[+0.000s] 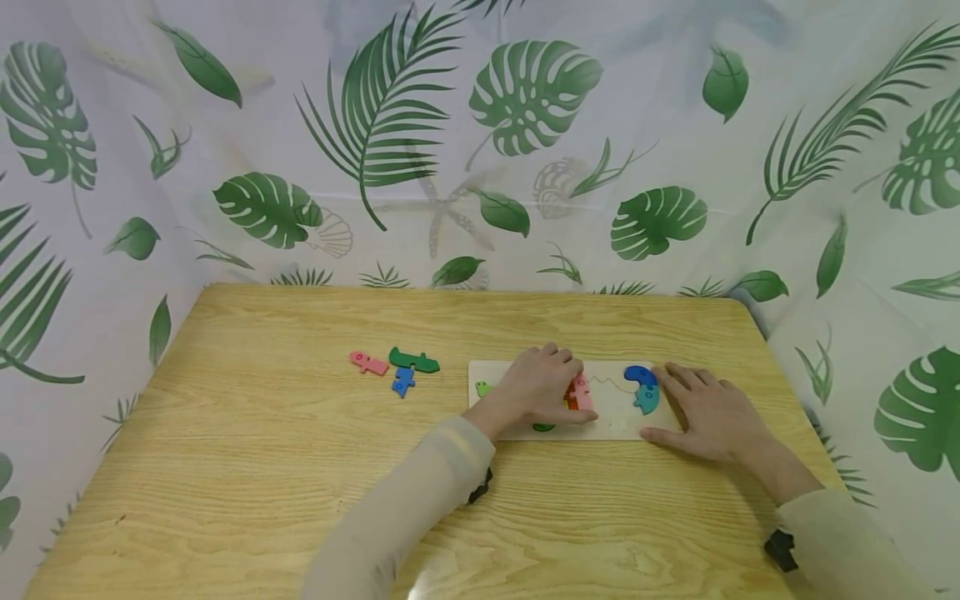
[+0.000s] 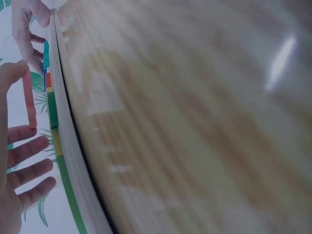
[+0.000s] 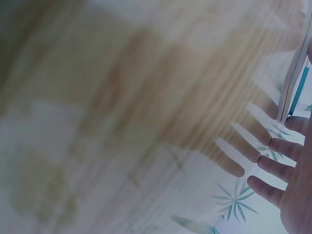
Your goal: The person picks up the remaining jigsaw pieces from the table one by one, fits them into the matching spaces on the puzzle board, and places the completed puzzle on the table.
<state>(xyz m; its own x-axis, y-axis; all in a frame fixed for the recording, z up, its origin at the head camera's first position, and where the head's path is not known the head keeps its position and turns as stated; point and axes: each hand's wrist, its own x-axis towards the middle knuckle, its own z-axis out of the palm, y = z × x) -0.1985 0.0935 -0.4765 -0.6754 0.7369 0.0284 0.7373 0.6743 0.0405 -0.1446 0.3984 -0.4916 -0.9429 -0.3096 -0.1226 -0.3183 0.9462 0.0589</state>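
Note:
My left hand [image 1: 536, 387] is over the middle of a pale wooden puzzle board [image 1: 609, 398]. Between its thumb and index finger it pinches a pink puzzle piece [image 1: 584, 392]. In the left wrist view this pink piece [image 2: 29, 97] stands above the board's surface, with the other fingers spread. My right hand [image 1: 712, 417] lies at the board's right end, fingers extended and fingertips right at the edge. Beside it, a dark blue piece [image 1: 639, 374] and a teal piece [image 1: 648, 400] sit in the board. Left-hand fingers and wrist hide much of the board's left half, where green bits show.
Left of the board, a loose pink piece [image 1: 369, 363], a dark green piece [image 1: 414, 361] and a blue piece [image 1: 403, 382] lie on the wooden table [image 1: 247, 467]. A leaf-patterned white curtain [image 1: 450, 150] hangs behind the table and along its sides.

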